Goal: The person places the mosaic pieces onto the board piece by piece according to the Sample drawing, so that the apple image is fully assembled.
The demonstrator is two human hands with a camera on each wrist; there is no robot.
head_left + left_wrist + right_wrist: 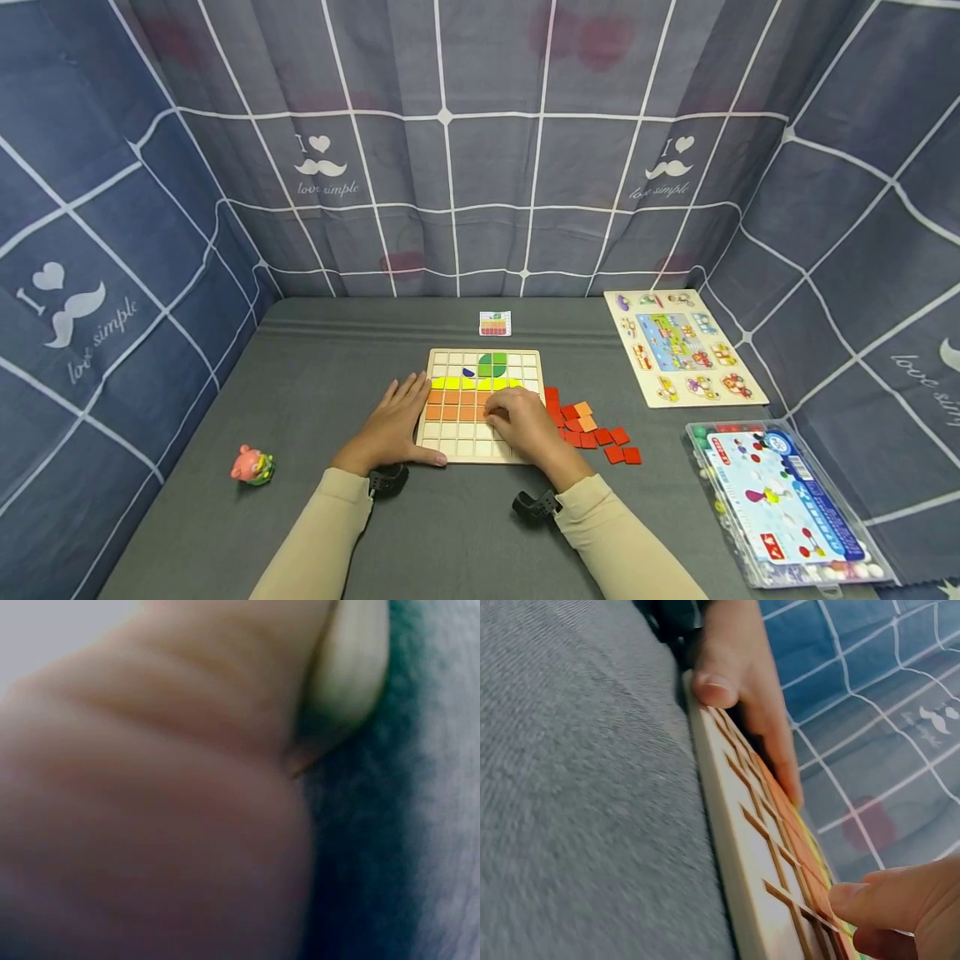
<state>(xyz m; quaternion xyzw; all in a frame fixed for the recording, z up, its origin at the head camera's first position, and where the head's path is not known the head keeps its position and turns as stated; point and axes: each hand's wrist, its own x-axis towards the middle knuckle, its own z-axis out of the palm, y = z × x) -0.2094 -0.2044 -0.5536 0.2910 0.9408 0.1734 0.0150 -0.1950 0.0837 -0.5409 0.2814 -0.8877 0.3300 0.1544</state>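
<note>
A square wooden grid board lies mid-table, also seen edge-on in the right wrist view. Green curved pieces and a small dark blue piece sit near its top, above a yellow row and orange tiles. My left hand rests along the board's left side, fingers extended, thumb at the near corner. Bent over the orange rows, my right hand touches the board with thumb and fingertips; whether a tile is between them is hidden. The left wrist view is mostly blurred skin.
Loose red tiles and a few orange ones lie right of the board. Behind it is a small pattern card. A picture puzzle board and a clear plastic case are at right, a pink figurine at left.
</note>
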